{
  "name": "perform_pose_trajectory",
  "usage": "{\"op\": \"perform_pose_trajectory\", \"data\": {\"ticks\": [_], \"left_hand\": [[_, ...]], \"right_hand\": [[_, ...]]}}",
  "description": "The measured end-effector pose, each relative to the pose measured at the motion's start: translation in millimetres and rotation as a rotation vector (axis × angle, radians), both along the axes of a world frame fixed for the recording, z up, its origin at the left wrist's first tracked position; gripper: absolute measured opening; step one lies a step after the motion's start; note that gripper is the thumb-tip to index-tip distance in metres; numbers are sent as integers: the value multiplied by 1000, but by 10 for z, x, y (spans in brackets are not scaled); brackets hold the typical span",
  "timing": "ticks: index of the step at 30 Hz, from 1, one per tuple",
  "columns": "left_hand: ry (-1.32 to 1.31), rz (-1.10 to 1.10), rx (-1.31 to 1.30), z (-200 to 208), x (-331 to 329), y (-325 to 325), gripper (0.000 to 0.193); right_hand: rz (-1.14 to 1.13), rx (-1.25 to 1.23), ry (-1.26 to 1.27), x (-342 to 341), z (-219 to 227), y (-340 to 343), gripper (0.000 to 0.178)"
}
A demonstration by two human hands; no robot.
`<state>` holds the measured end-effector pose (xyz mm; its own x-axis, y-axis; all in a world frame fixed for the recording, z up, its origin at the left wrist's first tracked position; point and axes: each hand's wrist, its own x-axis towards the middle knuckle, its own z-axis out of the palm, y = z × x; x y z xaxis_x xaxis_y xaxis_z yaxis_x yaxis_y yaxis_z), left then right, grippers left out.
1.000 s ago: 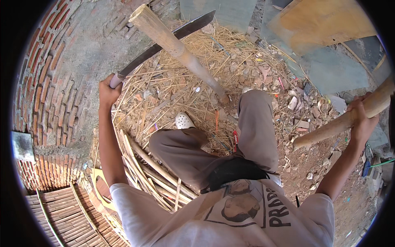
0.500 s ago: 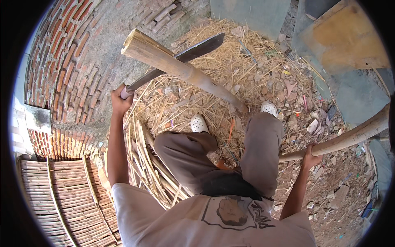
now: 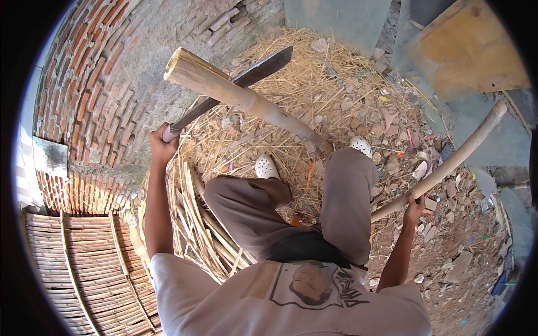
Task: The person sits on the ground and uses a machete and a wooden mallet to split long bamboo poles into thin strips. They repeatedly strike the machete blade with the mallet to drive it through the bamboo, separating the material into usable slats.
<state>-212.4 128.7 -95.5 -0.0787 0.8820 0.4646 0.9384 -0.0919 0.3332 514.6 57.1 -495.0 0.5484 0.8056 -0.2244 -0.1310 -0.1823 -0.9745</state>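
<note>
Surface: bare dirt ground point(image 3: 448, 274), littered with stone and rubble, loose straw point(image 3: 302, 42) toward the far side. Room: worn brick wall point(image 3: 92, 103) on the left, mortar patchy; slatted bamboo panel point(image 3: 89, 269) at lower left; sheets leaning or lying at upper right.

Counts:
- 1 big knife point(image 3: 264, 67). Left hand point(image 3: 162, 147) closed round its handle; blade crosses the pole just below the top and shows on both sides. Middle hidden, can't tell depth.
- 1 bamboo pole point(image 3: 244, 98), tilted, top end toward the wall, lower end on the ground near the right shoe.
- 1 wooden stick point(image 3: 462, 154), long, slightly bent. Right hand point(image 3: 414, 208) wrapped round it toward its lower part, near end beside the right knee.
- 2 white shoes point(image 3: 266, 167), perforated, one per foot.
- 1 yellow-brown board point(image 3: 471, 53); at least 2 grey-green sheets point(image 3: 487, 126).
- 1 heap of bamboo strips point(image 3: 188, 224) beside the left leg; too tangled to count.
</note>
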Motion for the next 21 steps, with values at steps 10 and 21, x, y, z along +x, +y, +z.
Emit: {"op": "perform_pose_trajectory", "data": {"ticks": [10,21], "left_hand": [[100,172,-39,331,827,-108,13],[184,223,-41,625,1233,163,18]], "right_hand": [[226,295,28,-577,1890,-139,52],[137,79,-283,-638,2623,-238,22]]}}
